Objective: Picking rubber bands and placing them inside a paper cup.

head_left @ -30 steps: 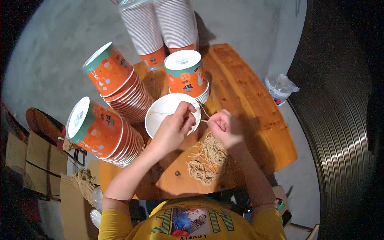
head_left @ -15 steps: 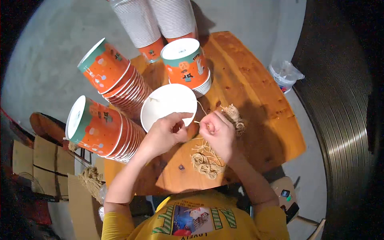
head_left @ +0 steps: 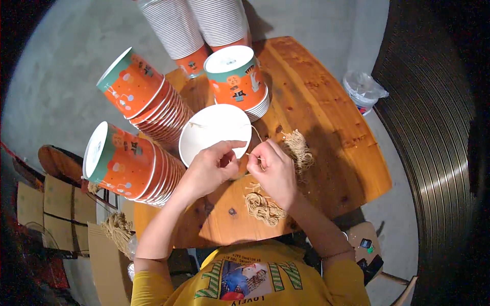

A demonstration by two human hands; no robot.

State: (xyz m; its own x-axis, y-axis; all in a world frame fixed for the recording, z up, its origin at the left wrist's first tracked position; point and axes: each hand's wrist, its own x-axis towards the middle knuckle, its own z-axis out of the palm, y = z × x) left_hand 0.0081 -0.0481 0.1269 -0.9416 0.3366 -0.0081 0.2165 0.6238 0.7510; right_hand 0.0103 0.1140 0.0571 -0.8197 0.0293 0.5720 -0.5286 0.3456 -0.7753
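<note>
Over the near rim of a white paper tub (head_left: 212, 131), my left hand (head_left: 212, 167) is closed in a pinch, its index finger stretched along the top. Close beside it, my right hand (head_left: 273, 172) pinches a thin beige cord (head_left: 258, 133). The cord's short end pokes toward the left fingers, while another length runs over the tub's rim and across its white inside. What lies between my left fingertips is mostly hidden, but the cord reaches them. Below my right hand lies a loose coil of cord (head_left: 265, 208); a frayed cord bundle (head_left: 298, 149) sits beyond it.
Stacks of orange and green paper tubs (head_left: 125, 163) lean at the left. A shorter upside-down stack (head_left: 236, 81) stands behind the tub, with tall wrapped stacks (head_left: 171, 25) farther back. A wooden table (head_left: 326, 117) carries them. A bagged bucket (head_left: 363, 92) stands beyond its right edge.
My right hand has shifted slightly left, closer to my left hand. The cord now stretches farther across the inside of the tub. My left hand has hardly moved.
</note>
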